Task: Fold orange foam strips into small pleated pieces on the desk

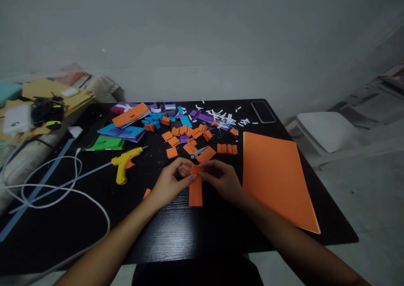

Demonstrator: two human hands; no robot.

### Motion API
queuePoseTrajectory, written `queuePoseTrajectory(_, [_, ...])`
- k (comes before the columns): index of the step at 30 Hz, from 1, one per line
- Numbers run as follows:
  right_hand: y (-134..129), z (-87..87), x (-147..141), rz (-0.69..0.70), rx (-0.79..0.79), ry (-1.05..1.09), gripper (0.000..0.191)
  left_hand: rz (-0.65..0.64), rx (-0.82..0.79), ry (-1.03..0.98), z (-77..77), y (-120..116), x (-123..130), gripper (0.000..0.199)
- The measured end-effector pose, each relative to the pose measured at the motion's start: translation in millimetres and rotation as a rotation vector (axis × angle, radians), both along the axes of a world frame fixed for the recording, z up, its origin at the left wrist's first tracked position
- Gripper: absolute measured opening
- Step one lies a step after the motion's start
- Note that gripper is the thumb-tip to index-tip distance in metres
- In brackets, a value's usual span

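An orange paper strip (195, 193) hangs upright between my hands above the front of the black table. My left hand (175, 178) pinches its upper left edge between thumb and fingers. From the right, my right hand (221, 178) grips the same top end, thumb in front. The two thumbs nearly meet at the strip. Just beyond the hands lie scissors (199, 152), partly under an orange piece (206, 154), and several small folded orange pieces (173, 141).
Large orange sheets (274, 172) lie at the right, with a phone (263, 112) behind. A yellow glue gun (126, 164), white cable (91, 197) and green papers (105, 143) are at left. White scraps (221, 116) lie at the back.
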State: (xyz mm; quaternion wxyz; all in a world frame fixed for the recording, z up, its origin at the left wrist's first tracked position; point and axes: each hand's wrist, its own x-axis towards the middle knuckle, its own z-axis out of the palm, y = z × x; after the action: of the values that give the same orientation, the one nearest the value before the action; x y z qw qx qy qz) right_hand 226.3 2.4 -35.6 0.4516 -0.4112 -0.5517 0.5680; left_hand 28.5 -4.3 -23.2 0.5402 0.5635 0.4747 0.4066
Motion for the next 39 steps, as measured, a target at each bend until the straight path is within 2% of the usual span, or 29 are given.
queuePoseTrajectory(10, [0.5,1.0,2.3,-0.063,0.164,-0.078,0.001,-0.027,-0.019,-0.036,9.6,-1.9,-2.4,0.02])
queuePoseTrajectory(16, [-1.4,5.9,3.5,-0.049,0.281,-0.168,0.006,-0.046,-0.008,-0.023,9.6,-0.6,-3.1,0.018])
queuePoseTrajectory(19, [-1.6,6.4,3.0,-0.054,0.295,-0.166,0.004,-0.048,0.064,-0.021,8.6,-2.8,-3.8,0.017])
queuePoseTrajectory(22, [-2.2,6.4,1.9,-0.049,0.257,-0.153,0.003,-0.034,0.189,0.062,5.5,-6.3,-3.3,0.027])
queuePoseTrajectory(25, [-3.4,6.0,0.5,-0.033,0.157,-0.125,0.012,0.023,0.226,0.147,1.4,-8.6,-1.0,0.027])
queuePoseTrajectory(30, [-3.2,2.7,-0.8,-0.034,0.051,-0.067,0.026,0.067,0.18,0.136,-1.1,-7.9,2.5,0.024])
queuePoseTrajectory(39, [-1.3,1.3,0.2,0.01,0.002,-0.066,0.03,0.069,0.062,0.003,2.0,-6.3,5.6,0.027])
